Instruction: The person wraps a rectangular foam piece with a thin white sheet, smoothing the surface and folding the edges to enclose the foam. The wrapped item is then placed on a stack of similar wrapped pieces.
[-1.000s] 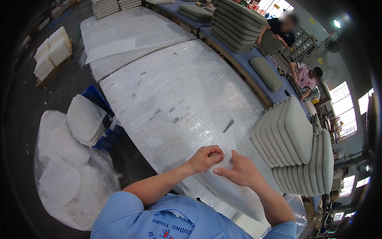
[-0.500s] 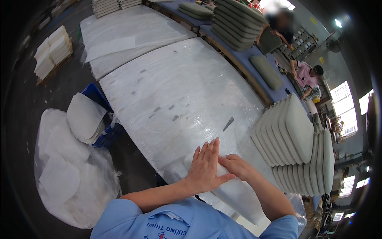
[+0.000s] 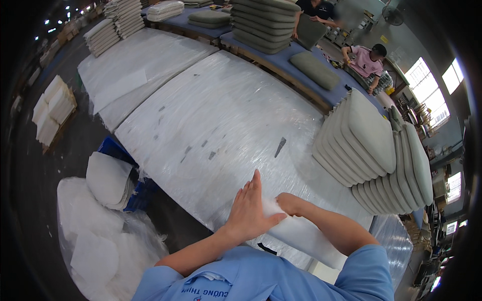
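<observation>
A soft white piece of padding, rolled or folded over, lies at the near edge of the table under my right forearm. My right hand is curled at its far end and seems to grip the edge; most of its fingertips are hidden. My left hand stands beside that end with fingers stretched and the thumb reaching over to the padding. Under both hands the table is covered in shiny clear plastic film with several dark torn patches.
Grey-green seat cushions are stacked at the right. Beyond, a blue-topped bench bears more cushions, with two people working there. At left, a blue crate holds white sheets, beside a large plastic bag of white padding.
My hands have drawn slightly apart. The right one is now curled more tightly at the padding's end, while the left stays stretched out. The whole view has shifted a little.
</observation>
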A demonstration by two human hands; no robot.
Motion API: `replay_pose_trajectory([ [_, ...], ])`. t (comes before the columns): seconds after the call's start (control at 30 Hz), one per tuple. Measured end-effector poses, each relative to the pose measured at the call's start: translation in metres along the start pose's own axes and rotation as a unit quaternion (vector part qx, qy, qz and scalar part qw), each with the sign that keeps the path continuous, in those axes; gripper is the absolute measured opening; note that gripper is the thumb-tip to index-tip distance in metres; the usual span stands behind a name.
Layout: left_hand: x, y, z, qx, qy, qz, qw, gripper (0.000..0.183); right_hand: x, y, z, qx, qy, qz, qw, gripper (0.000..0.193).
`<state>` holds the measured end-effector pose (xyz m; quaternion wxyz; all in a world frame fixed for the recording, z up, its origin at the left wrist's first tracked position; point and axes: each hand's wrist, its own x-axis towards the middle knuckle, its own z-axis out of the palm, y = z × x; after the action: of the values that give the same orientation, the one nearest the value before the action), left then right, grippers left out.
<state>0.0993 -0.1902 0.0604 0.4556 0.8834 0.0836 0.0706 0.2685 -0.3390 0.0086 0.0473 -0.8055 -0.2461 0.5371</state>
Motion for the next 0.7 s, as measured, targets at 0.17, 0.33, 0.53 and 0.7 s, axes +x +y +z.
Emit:
replay_pose_trajectory([
  [0.17, -0.005, -0.003, 0.003, -0.033, -0.012, 0.004, 0.999, 0.129, -0.008, 0.003, -0.002, 0.058, 0.115, -0.149, 0.980, 0.037],
  [0.33, -0.001, -0.004, 0.001, -0.011, 0.016, 0.026, 0.999, 0.132, -0.069, -0.061, -0.044, 0.189, 0.069, -0.130, 0.971, 0.047],
  [0.53, -0.001, -0.002, 0.001, -0.065, 0.003, 0.012, 0.998, 0.134, -0.078, -0.061, -0.021, 0.082, 0.041, -0.194, 0.977, 0.054],
  [0.7, -0.004, -0.003, 0.001, -0.043, 0.003, 0.003, 0.999, 0.136, -0.063, -0.052, -0.009, 0.192, 0.023, -0.165, 0.967, 0.052],
])
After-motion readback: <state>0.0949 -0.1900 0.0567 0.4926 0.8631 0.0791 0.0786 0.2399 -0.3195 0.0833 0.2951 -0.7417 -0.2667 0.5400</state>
